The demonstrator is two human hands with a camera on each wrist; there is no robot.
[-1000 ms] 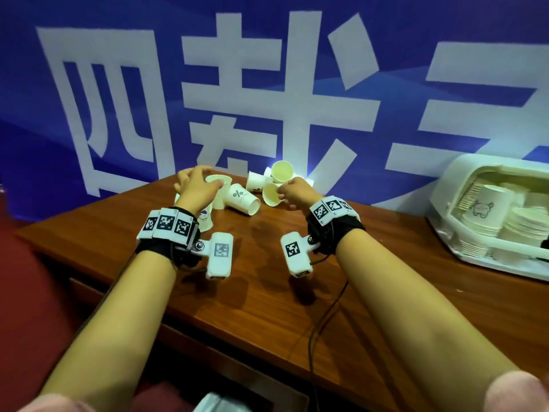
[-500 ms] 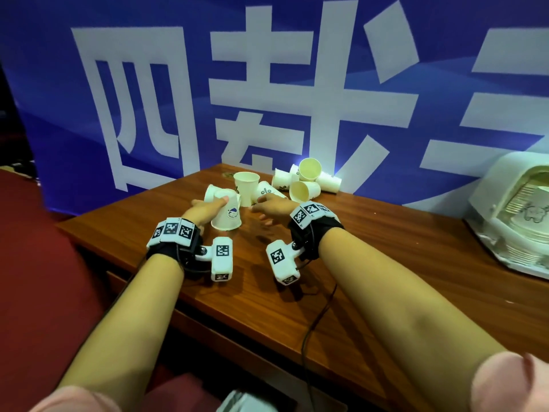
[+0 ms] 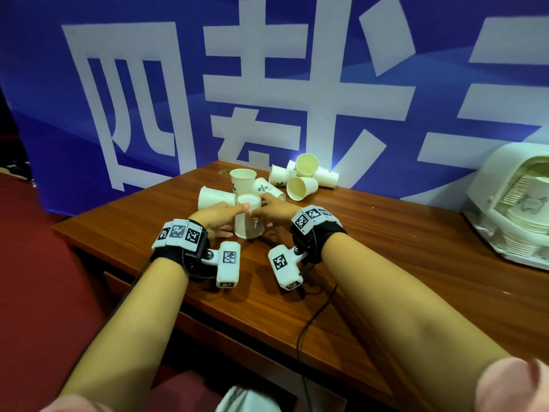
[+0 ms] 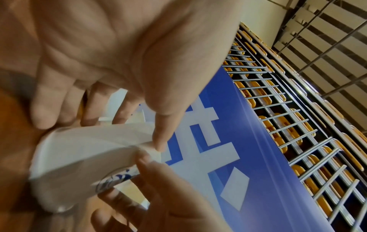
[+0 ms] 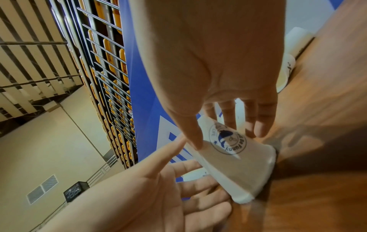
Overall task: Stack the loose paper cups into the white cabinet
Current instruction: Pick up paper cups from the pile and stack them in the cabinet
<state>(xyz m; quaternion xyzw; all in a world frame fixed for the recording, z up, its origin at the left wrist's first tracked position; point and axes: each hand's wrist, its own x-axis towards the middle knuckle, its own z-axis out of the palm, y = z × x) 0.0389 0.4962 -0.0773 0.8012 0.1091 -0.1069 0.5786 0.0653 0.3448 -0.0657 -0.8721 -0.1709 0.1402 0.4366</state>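
Observation:
A white paper cup point(image 3: 249, 224) with a blue round logo point(image 5: 228, 141) is upside down at or just above the table, between my two hands. My left hand point(image 3: 234, 217) holds it from the left, thumb at the base edge and fingers behind point(image 4: 111, 125). From the right, my right hand point(image 3: 261, 217) pinches it, thumb on the wall and fingers on the far side point(image 5: 226, 138). Behind them are loose cups: one upright point(image 3: 242, 179), one lying point(image 3: 215, 197), one with a % mark point(image 3: 266, 188), and a heap point(image 3: 303, 176). The white cabinet point(image 3: 487, 185) stands far right, with stacked cups inside.
The brown wooden table point(image 3: 371, 263) ends at a front edge close to my arms and at a left corner. A blue banner point(image 3: 267, 84) with large white characters stands right behind the cups. A black cable point(image 3: 309, 328) trails from my right wrist.
My left hand drew one cup out of the pile toward me. My right hand left the heap of cups and came over to take the same cup from the right.

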